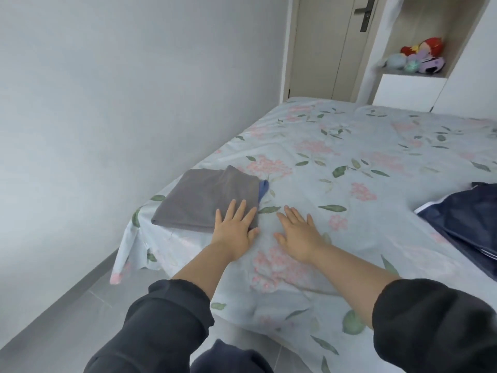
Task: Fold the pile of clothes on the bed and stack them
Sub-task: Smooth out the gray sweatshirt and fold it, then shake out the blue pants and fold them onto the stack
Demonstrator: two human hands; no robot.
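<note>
Two hands lie flat near the centre of the frame, and neither one holds anything. The left hand [235, 228] rests with straight fingers [242, 209] on the near right corner of the grey folded garment [204, 200]. I think it presses there to make the fold flat. The right hand [300, 234] is just beside it, palm down on the bed [349, 146]. Its fingers are spread and released and touch only the flowered sheet, probably for support while the person leans forward.

The grey garment sits left of centre, near the corner of the bed by the wall. It is folded to a neat, smooth rectangle, with one flap lying over the top. A blue cloth [264, 187] shows a little under its far right corner, so the stack seems to have two pieces. At the right edge of the frame a dark navy garment [465, 222] with white stripes lies unfolded, well apart from the stack. I judge it is next.
</note>
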